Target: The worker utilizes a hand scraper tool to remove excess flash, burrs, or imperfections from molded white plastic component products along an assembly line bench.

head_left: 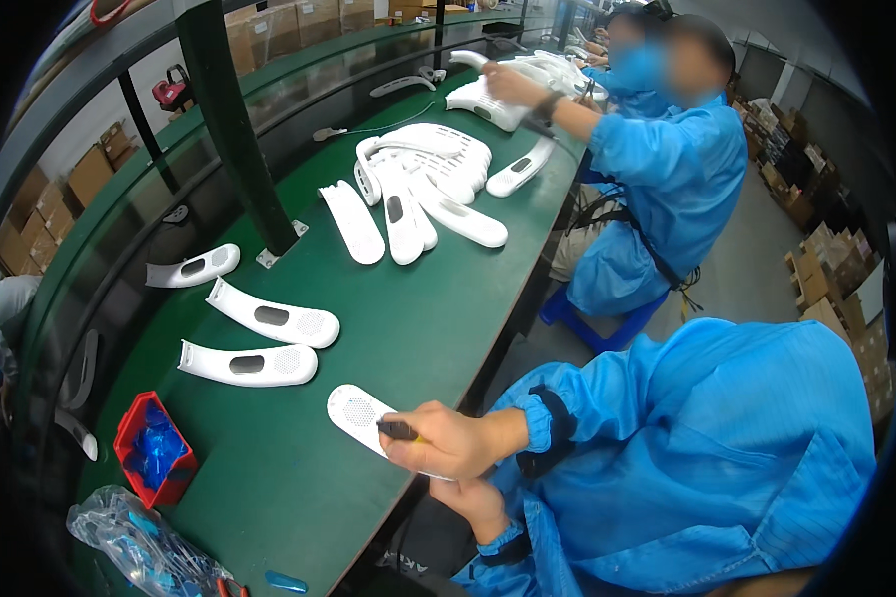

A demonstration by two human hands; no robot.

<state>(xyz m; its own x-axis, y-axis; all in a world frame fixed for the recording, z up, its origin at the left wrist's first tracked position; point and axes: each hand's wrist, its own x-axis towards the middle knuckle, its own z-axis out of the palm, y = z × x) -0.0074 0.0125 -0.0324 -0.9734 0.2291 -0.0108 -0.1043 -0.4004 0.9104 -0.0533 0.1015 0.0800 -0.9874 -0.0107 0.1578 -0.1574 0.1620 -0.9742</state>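
Note:
A white curved plastic casing with a dotted grille at its rounded end reaches over the table's near edge. My left hand holds it from below, its fingers partly hidden. Above it, my right hand is closed round a black-and-yellow hand tool; the tool's exact kind is unclear. Two similar casings with dark oval windows, an upper one and a lower one, lie side by side to the left. Another casing rests beyond them.
Several white casings are heaped farther along the green table. A red bin holds blue pieces, near a clear plastic bag. A green post rises from the table. A co-worker in blue sits at the far right, arms over white parts.

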